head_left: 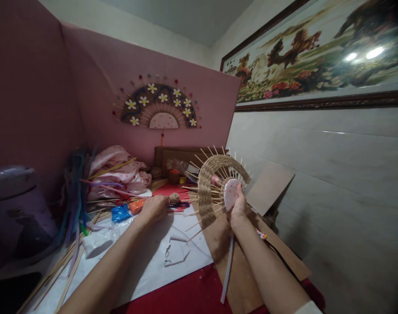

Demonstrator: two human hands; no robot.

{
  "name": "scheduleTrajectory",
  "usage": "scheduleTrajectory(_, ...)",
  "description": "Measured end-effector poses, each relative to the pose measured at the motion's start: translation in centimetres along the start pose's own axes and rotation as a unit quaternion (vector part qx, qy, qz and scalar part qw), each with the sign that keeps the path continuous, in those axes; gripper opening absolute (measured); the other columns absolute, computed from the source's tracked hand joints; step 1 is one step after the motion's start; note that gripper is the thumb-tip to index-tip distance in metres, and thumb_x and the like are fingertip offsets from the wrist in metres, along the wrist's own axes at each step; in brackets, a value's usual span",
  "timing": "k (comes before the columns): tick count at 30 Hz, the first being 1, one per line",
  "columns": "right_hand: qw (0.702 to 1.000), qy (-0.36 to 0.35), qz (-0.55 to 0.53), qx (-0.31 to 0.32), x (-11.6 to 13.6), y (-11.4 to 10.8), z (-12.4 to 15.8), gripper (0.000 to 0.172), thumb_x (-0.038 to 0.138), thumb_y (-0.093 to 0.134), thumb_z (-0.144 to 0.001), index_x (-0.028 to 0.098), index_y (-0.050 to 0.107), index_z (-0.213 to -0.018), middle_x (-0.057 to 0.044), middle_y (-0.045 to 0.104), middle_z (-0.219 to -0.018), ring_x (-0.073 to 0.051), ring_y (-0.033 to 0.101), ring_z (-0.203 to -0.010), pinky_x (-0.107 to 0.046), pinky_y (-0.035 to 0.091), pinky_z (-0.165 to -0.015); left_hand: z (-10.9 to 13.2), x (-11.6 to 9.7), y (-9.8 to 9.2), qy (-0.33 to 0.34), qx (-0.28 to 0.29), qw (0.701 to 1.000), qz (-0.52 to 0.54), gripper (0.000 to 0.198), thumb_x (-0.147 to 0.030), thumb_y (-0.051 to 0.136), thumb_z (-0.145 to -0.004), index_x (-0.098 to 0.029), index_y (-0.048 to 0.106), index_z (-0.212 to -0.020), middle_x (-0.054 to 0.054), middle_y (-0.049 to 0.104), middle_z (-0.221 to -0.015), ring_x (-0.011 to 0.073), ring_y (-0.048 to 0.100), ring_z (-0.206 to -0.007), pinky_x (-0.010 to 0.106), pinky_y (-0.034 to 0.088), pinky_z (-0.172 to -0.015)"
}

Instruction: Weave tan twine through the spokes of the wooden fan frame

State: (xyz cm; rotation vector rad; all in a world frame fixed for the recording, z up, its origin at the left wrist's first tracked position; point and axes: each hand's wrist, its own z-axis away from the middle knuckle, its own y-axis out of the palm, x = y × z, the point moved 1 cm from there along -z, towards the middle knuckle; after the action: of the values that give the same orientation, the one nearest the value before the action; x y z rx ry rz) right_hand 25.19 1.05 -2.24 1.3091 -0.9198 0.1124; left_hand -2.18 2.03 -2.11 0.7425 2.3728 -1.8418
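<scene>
My right hand (238, 207) grips a woven fan (207, 187) by its pink dotted half-round base (231, 194). Thin sticks radiate from that base through a curved band of brown twine and poke out past its edge. Over the white paper, my left hand (155, 209) reaches among the supplies, back of the hand up, its fingertips hidden. Close by are an orange packet (136, 206), a small ball of twine (174, 197) and a dark blue-handled tool (181, 204). A blue packet (120, 213) lies farther left.
A finished flowered fan (162, 102) hangs on the pink board. Pink dotted cloth (115, 170), pipe cleaners (76, 209) and loose sticks (68, 261) crowd the left. A translucent stick (228, 270) rests on brown board (243, 283); a black cord (284, 259) runs right.
</scene>
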Motion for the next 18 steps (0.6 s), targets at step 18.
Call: scheduleTrajectory(18, 0.999, -0.023, 0.03, -0.023, 0.0, 0.0, 0.3, 0.04, 0.052, 0.055, -0.069, 0.016, 0.062, -0.085, 0.0, 0.066, -0.066, -0.012, 0.06, -0.057, -0.024, 0.049, -0.057, -1.9, 0.1, -2.9, -0.102, -0.23, 0.773, 0.582, 0.029, -0.038, 0.066, -0.052, -0.013, 0.054, -0.061, 0.005, 0.063, -0.061, 0.0122, 0.056, -0.054, 0.023, 0.042, -0.052)
